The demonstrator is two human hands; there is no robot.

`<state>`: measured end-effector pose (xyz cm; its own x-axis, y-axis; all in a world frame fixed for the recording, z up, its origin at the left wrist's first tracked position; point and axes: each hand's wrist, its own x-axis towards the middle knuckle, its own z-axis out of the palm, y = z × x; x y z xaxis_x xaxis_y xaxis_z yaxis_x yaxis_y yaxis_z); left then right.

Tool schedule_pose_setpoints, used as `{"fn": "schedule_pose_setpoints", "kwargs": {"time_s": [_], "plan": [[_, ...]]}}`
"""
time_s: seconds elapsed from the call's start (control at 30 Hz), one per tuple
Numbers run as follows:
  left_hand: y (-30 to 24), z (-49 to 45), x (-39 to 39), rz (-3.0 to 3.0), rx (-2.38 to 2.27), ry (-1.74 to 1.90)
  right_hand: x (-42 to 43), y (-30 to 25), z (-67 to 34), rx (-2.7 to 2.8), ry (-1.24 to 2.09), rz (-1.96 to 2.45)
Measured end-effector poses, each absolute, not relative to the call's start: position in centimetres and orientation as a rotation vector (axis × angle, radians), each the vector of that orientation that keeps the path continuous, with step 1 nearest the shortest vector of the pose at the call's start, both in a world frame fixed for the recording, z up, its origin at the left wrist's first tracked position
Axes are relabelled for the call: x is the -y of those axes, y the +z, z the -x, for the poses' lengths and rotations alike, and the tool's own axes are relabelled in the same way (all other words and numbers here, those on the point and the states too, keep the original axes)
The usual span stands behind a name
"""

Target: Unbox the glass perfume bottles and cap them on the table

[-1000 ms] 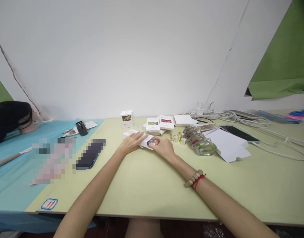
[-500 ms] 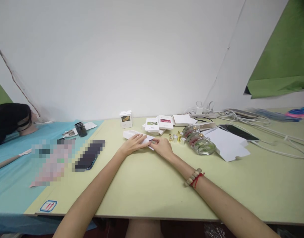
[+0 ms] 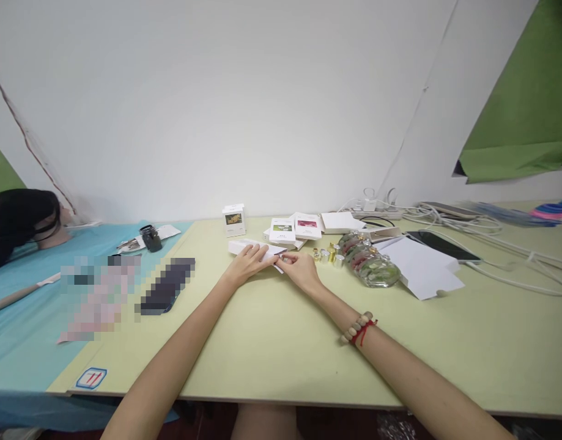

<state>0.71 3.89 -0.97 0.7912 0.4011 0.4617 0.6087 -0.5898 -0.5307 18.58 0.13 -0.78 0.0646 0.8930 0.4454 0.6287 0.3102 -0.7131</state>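
A white carton (image 3: 238,247) lies tilted on the table in front of me. My left hand (image 3: 250,264) rests over it, fingers bent across its top and side. At the carton's right end my right hand (image 3: 299,269) pinches the edge or a flap with thumb and forefinger; the fingers partly cover that end. Just right of this hand stand several small gold and silver caps (image 3: 325,255). Beyond them is a row of clear glass bottles (image 3: 377,272) with flowers inside. Behind the carton lie white boxes with a green picture (image 3: 281,230) and a pink picture (image 3: 307,226).
A white box with a yellow picture (image 3: 235,220) stands near the wall. Unfolded white card (image 3: 422,269), a dark tablet (image 3: 446,245) and white cables (image 3: 532,263) are at right. A dark jar (image 3: 150,238) and a black-covered mannequin head (image 3: 28,217) stand on the blue cloth (image 3: 14,348) at left.
Both hands stay on the carton. My right fingers have shifted slightly at its end, and the carton's right end sits at a slightly different angle.
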Motion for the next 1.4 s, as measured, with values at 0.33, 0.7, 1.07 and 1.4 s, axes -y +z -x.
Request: {"fn": "schedule_pose_setpoints", "kwargs": {"time_s": [0.33, 0.7, 1.07, 1.4], "plan": [[-1.5, -0.5, -4.3, 2.147, 0.703, -0.437, -0.2, -0.9, -18.4, 1.587, 0.37, 1.313], [-1.5, 0.4, -4.9, 2.103, 0.878, -0.483, -0.5, -0.6, -19.8, 1.418, 0.38, 1.315], [-1.3, 0.2, -4.6, 2.132, 0.834, -0.41, -1.4, -1.3, -21.0, 1.57, 0.433, 1.683], [-1.3, 0.2, -4.6, 2.14, 0.861, -0.417, -1.4, -1.5, -21.2, 1.644, 0.16, 1.924]]}}
